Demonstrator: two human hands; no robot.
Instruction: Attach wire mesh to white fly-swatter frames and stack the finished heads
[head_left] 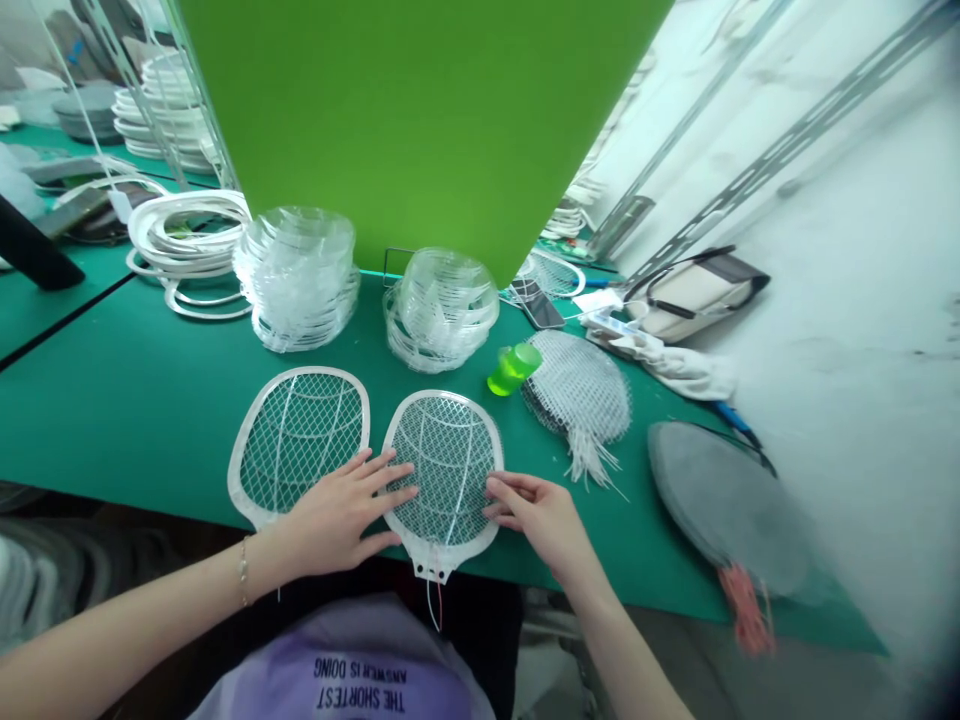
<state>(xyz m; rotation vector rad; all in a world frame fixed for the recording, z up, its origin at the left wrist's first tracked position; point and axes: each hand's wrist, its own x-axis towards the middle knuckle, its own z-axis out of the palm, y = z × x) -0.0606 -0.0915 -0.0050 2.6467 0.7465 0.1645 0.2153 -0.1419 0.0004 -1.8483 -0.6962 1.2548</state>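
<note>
My left hand (pixel 337 515) lies spread on the mesh racket frame (pixel 448 468); my right hand (pixel 536 517) touches its right rim, fingers apart, neither clamped. The frame lies by the green mat's (pixel 135 430) front edge, a second frame (pixel 296 445) just left.

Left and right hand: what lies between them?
Head view: a mesh racket head lies between them; the left hand and right hand both rest on it.

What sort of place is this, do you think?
Probably an assembly workshop for electric fly swatters: white plastic racket frames with wire mesh, stacked clear plastic rims, and a long green workbench mat.
</note>
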